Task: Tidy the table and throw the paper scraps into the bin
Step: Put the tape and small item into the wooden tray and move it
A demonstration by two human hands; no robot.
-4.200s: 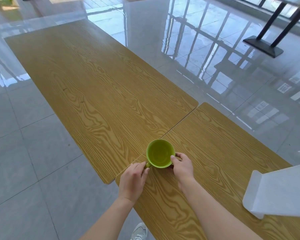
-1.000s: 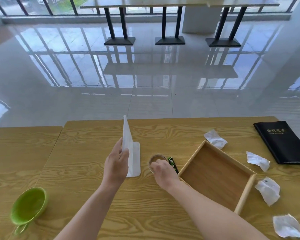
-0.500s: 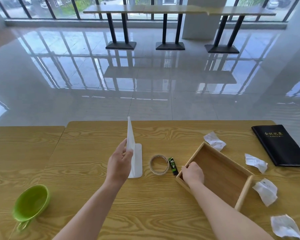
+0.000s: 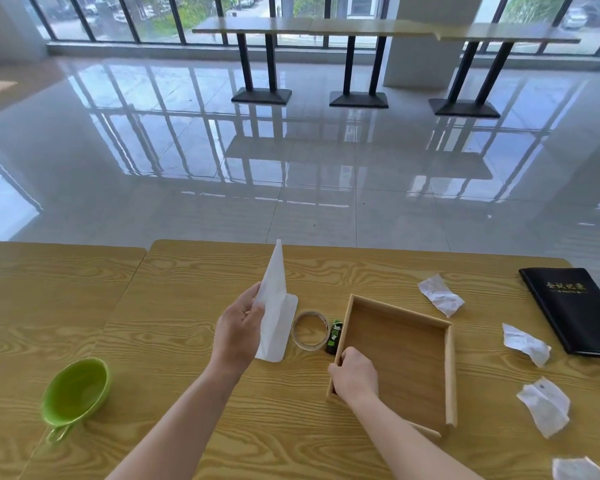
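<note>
On the wooden table [image 4: 187,278] my left hand [image 4: 238,332] grips the upright panel of a white L-shaped stand [image 4: 274,306]. My right hand [image 4: 354,375] clasps the near left wall of a shallow wooden tray [image 4: 449,368], which lies square to the table edge. A roll of clear tape [image 4: 309,329] and a small green-and-black item [image 4: 334,336] lie between stand and tray. Several crumpled paper scraps [image 4: 440,295] [image 4: 525,344] [image 4: 544,406] lie right of the tray. No bin is in view.
A green cup [image 4: 76,392] sits at the near left of the table. A black folder [image 4: 575,308] lies at the far right edge. Beyond the table are glossy floor tiles and several tall tables with black pedestal bases [image 4: 357,98].
My right hand moved from the tape roll to the tray's left wall and turned the tray from diagonal to square. The left hand kept hold of the white stand.
</note>
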